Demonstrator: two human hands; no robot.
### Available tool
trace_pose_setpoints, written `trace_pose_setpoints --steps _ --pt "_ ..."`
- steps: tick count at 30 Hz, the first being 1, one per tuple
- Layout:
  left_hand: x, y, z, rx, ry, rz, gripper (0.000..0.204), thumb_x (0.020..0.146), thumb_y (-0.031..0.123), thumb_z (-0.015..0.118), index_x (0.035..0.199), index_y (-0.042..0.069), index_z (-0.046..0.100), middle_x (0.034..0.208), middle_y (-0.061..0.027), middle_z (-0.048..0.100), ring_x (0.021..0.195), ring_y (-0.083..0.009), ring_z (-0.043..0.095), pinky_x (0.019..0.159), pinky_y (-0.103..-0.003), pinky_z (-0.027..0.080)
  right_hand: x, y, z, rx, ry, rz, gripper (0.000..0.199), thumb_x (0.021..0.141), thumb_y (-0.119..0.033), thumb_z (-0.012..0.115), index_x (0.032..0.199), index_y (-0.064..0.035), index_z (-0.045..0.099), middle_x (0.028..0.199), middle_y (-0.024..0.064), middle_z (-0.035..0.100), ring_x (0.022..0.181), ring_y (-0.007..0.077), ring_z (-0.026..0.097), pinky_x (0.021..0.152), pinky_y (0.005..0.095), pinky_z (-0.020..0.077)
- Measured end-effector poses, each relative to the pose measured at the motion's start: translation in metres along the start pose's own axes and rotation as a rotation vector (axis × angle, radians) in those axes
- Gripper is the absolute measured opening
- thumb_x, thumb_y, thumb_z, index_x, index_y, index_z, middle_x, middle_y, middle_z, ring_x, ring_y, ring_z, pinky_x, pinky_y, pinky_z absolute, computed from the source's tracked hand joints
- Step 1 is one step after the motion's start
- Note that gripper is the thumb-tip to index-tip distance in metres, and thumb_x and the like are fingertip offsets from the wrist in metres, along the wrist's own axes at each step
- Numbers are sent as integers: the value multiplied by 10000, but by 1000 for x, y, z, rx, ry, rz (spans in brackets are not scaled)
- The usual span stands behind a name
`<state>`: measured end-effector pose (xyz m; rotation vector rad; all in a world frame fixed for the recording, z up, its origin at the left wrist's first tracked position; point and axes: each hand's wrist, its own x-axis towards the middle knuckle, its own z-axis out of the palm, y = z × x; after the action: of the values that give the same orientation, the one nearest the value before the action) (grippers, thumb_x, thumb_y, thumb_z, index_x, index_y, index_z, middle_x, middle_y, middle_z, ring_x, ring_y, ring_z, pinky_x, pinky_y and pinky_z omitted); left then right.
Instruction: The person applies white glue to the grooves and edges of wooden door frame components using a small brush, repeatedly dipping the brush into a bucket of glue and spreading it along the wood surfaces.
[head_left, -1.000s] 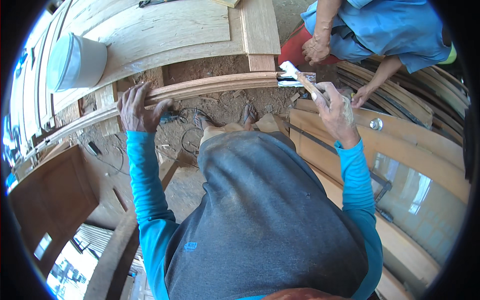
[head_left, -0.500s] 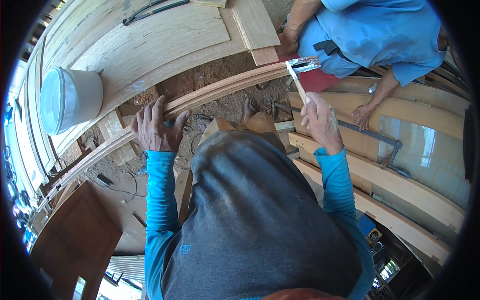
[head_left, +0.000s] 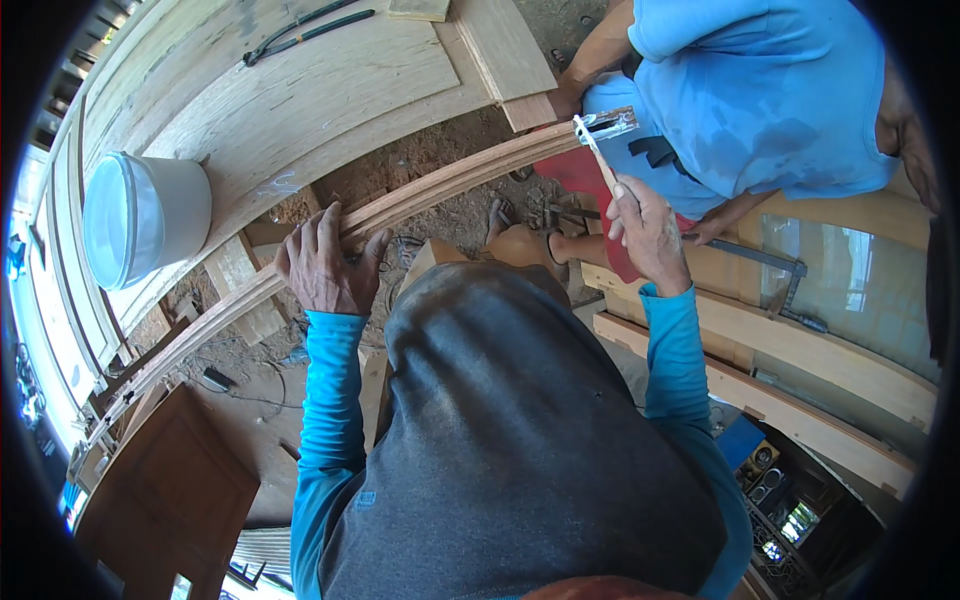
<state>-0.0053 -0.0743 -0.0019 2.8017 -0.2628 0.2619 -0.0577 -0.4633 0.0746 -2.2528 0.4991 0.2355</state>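
The left hand (head_left: 328, 262) lies spread, palm down, on the curved wooden moulding (head_left: 420, 195), which runs from below that hand up toward the right hand (head_left: 648, 228); that one is closed around the handle of a small brush-like tool (head_left: 598, 140), whose pale head sits by the moulding's far end. If the left hand's press slackens, the long strip could likely slide or twist under the tool. Just beyond the right hand a crouching person in a blue shirt (head_left: 760, 90) crowds the far end, while a white bucket (head_left: 145, 215) stands well left of the left hand on the broad curved plank (head_left: 300, 100).
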Motion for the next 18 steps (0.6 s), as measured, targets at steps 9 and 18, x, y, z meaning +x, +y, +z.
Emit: trace_pose_setpoints --steps 9,18 --pt "2 0 -4 16 -41 -2 776 768 564 865 1350 102 642 1224 -114 688 1178 -315 610 1102 -502 347 11 20 22 -338 393 -230 258 1019 -176 617 1233 -41 669 1062 233 717 970 462 666 833 549 513" --pt "3 -4 -2 -13 -29 21 765 761 539 873 1351 112 639 1233 -112 685 1187 -318 607 1099 -504 348 13 28 16 -355 415 -233 268 1033 -204 597 1238 -52 681 1098 230 721 1021 471 672 877 551 524"
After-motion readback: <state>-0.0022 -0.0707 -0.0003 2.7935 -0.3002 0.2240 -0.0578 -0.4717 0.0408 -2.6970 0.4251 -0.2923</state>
